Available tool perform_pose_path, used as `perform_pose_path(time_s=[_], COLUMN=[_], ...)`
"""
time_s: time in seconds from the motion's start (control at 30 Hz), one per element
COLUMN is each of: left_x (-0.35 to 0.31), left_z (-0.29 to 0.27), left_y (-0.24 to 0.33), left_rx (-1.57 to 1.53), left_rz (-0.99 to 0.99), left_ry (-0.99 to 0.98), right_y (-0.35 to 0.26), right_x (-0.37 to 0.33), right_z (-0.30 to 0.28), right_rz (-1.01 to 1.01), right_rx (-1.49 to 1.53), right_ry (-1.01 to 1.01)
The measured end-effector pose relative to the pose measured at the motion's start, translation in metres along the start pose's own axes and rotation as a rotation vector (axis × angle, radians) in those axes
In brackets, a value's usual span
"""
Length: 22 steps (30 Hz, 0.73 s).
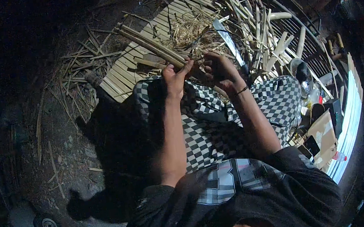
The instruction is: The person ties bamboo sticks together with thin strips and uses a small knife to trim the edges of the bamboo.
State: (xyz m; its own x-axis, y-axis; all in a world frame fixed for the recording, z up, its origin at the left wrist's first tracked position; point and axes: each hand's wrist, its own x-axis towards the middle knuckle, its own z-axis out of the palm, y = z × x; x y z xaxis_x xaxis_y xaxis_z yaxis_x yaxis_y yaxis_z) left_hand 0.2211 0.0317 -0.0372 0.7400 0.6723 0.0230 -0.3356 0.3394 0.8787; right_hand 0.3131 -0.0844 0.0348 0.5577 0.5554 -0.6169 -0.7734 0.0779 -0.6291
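My left hand (175, 80) is closed around the near end of a bundle of split bamboo strips (149, 44), its thumb lying along the top. The bundle slants away to the far left above the slats. Just right of that end, my right hand (223, 70) is curled with its fingers bent in. Whatever those fingers hold is too dark and small to name. Beyond the right hand lies a machete (227, 41), its bright blade pointing away and its dark handle close to my wrist.
A bamboo slat platform (118, 82) carries a heap of curly shavings (190, 29). Loose bamboo strips (261, 37) pile up at the right; more offcuts (80, 66) litter the ground at left. Near my right elbow are a phone (311, 144), cardboard (324, 137) and a pale corrugated sheet (349, 121).
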Motion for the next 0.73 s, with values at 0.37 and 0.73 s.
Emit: perform_pose_path(time_s=[0.37, 0.73], left_x=[0.002, 0.006], left_z=[0.000, -0.014], left_y=[-0.018, -0.009], left_rx=[-0.024, 0.013], left_rz=[-0.030, -0.183], left_ry=[-0.054, -0.178], right_y=[-0.008, -0.028], right_x=[0.035, 0.050], right_z=[-0.026, -0.045], right_rz=[-0.096, -0.425], right_rx=[0.261, -0.222], right_ry=[-0.220, -0.179])
